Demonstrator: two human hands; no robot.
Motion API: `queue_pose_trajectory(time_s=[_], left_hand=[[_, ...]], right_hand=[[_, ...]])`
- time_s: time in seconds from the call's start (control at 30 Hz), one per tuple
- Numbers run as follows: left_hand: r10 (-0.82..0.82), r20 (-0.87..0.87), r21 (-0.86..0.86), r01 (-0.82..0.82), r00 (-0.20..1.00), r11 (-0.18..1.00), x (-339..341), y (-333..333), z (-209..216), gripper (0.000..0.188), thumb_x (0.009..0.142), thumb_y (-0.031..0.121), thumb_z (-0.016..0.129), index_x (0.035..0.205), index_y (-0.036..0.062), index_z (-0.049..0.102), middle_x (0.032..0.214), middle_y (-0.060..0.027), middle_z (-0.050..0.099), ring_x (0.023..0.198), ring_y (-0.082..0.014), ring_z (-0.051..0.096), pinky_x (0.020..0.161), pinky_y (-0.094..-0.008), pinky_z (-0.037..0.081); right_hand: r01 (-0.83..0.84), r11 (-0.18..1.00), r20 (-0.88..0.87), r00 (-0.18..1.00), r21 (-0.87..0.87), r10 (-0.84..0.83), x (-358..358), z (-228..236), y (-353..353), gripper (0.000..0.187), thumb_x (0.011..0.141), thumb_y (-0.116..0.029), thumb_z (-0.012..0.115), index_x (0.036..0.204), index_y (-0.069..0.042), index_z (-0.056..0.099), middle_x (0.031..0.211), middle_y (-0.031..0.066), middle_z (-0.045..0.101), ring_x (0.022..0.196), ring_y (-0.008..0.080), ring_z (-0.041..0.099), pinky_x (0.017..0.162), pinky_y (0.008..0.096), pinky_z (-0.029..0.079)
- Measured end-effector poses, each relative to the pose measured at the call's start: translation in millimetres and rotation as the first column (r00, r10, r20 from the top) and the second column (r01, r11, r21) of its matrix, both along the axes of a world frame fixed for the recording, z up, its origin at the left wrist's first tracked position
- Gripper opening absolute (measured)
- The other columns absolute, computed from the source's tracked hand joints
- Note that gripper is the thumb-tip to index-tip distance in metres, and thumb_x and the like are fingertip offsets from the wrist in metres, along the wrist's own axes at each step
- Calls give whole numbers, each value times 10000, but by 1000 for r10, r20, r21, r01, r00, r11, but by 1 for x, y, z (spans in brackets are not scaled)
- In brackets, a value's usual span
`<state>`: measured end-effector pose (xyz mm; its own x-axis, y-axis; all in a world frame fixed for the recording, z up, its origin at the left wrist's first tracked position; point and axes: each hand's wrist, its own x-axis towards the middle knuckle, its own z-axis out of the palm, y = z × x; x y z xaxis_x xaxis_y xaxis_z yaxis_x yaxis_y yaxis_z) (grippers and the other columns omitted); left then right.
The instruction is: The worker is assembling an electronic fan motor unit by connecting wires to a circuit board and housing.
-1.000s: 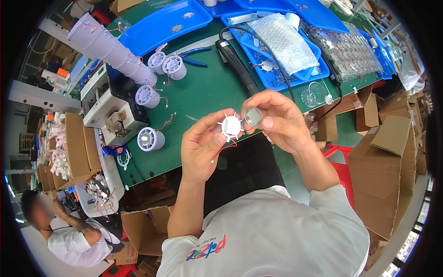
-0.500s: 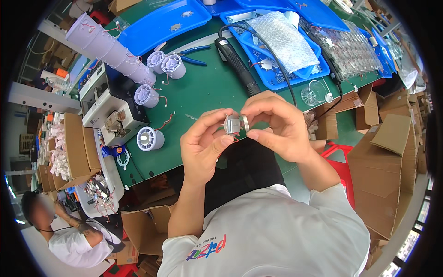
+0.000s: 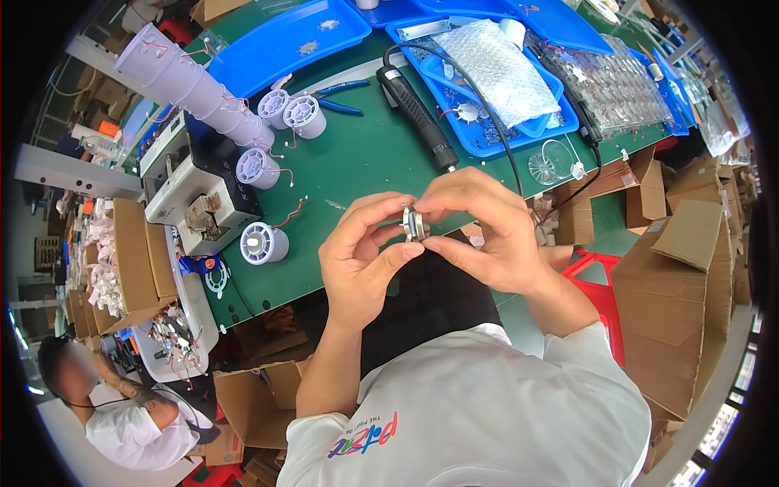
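Above the near edge of the green table my two hands meet around small metal parts. The thumb and fingers of my left hand (image 3: 359, 264) are closed on a small silver motor (image 3: 407, 225). From the other side my right hand (image 3: 491, 235) pinches a thin round metal cap (image 3: 419, 226) by its rim. The cap sits against the motor's end; whether it is seated on it, I cannot tell. Fingertips hide part of both pieces.
Left of my hands stand a lilac fan housing (image 3: 264, 244), a grey-white bench machine (image 3: 195, 191) and a leaning stack of lilac housings (image 3: 195, 85). Beyond lie blue-handled pliers (image 3: 345, 105), a black electric screwdriver (image 3: 418, 118) with its cable, and blue trays (image 3: 284, 53). Cardboard boxes (image 3: 669, 300) stand at right.
My right hand has moved slightly left, bringing the metal cap from just apart to against the motor. The motor has turned in my left fingers, so less of its side shows.
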<state>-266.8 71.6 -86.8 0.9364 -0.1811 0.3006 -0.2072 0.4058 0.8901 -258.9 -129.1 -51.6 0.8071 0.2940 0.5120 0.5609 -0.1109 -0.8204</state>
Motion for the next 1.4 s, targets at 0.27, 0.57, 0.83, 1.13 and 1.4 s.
queue_pose_trajectory(time_s=[0.27, 0.57, 0.83, 1.13, 1.4], left_hand=[[12, 18, 30, -13, 1000, 999, -1, -1, 2, 483, 846, -80, 807, 1308, -40, 675, 1319, -175, 642, 1107, -273, 682, 1030, -395, 601], [11, 73, 10, -12, 997, 1000, -1, -2, -3, 454, 868, -90, 784, 1309, -21, 699, 1301, -173, 653, 1079, -267, 687, 1018, -384, 603], [-9, 122, 71, 0, 992, 997, 1, -5, -6, 400, 899, -120, 733, 1289, -31, 713, 1248, -172, 695, 1047, -236, 691, 929, -326, 605], [98, 53, 51, -101, 994, 994, -3, -9, 3, 314, 907, -124, 731, 1212, -49, 726, 1158, -156, 721, 980, -212, 691, 864, -286, 585], [104, 21, 64, -105, 994, 992, -4, -9, 3, 248, 906, -106, 756, 1147, -59, 728, 1095, -142, 717, 940, -203, 697, 864, -287, 590]], right_hand=[[18, 1000, 29, 999, -6, -18, 0, -3, 2, 385, 790, 37, 834, 1162, -10, 749, 1100, 111, 696, 918, 194, 636, 805, 307, 533], [63, 994, 55, 997, -94, -58, -3, -2, 0, 371, 810, -16, 859, 1168, -16, 762, 1111, 104, 695, 863, 177, 612, 763, 293, 523], [196, 981, 44, 980, -5, -195, 1, -5, 8, 252, 822, -9, 855, 1056, -9, 760, 1075, 97, 697, 829, 172, 610, 709, 273, 510], [57, 998, -126, 991, 31, -53, 0, -7, -5, 210, 842, 21, 829, 1030, 16, 737, 996, 101, 714, 800, 186, 632, 725, 287, 521], [72, 997, -126, 990, 18, -69, -2, -6, -4, 181, 866, 14, 808, 1027, 31, 728, 946, 111, 722, 790, 189, 638, 721, 293, 525]])
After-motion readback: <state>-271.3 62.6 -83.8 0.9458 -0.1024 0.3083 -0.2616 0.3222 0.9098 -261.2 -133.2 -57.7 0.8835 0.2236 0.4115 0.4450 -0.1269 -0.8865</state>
